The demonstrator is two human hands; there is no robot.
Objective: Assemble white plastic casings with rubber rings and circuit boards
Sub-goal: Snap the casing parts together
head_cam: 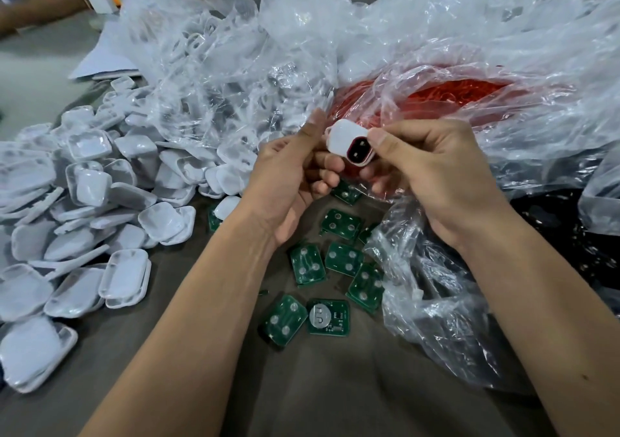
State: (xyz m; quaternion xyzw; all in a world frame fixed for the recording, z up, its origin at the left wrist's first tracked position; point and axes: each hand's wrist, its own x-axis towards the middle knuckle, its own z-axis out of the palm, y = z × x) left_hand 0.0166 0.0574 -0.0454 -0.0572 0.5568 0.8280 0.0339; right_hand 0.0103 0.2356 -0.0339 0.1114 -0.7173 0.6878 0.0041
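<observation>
White casing point(347, 141) held chest-high over worktop point(302, 386), pinched by right hand point(432, 175), left hand point(295, 181) fingers curled under it. Red ring seated in opening, facing camera. Circuit boards point(344, 259) directly below hands; left hand nearer.

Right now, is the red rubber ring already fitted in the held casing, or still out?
Fitted: a red ring lines the dark opening of the white casing held between left hand and right hand.
</observation>
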